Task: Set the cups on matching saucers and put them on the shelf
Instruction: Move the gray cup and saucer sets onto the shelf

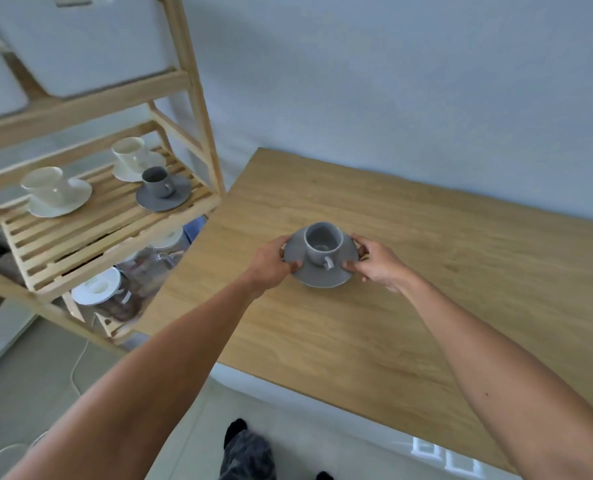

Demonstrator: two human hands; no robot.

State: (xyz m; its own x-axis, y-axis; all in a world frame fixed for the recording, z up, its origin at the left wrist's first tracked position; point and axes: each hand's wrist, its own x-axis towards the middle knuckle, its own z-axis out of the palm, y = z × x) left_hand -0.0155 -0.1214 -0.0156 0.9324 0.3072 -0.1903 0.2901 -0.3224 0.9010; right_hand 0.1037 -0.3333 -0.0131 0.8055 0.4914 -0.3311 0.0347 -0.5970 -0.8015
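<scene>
Hands grip one grey saucer [314, 273] from both sides: the left hand [270, 263] pinches its rim at nine o'clock, thumb on top and fingers underneath, and the right hand [374, 263] does the same at three o'clock. One grey cup [322, 241] stands upright in the middle of that saucer, empty, its handle turned to about five o'clock, toward the person. The set is over the wooden table [426, 289], roughly at its centre; whether the saucer touches the tabletop or is just raised, I cannot tell.

At ten o'clock from the hands stands a wooden shelf unit [191, 109], its slatted shelf [80, 233] holding three cup-and-saucer sets. Two are cream: one cream cup [45, 187] on its saucer at the left end, and a second cream cup [128, 152] on its saucer toward the back right. One is grey: a grey cup on the shelf [156, 181] sits on a grey saucer on the shelf [163, 195], just in front of the second cream set and touching or overlapping its saucer edge. That makes four sets in all, two grey and two cream.
</scene>
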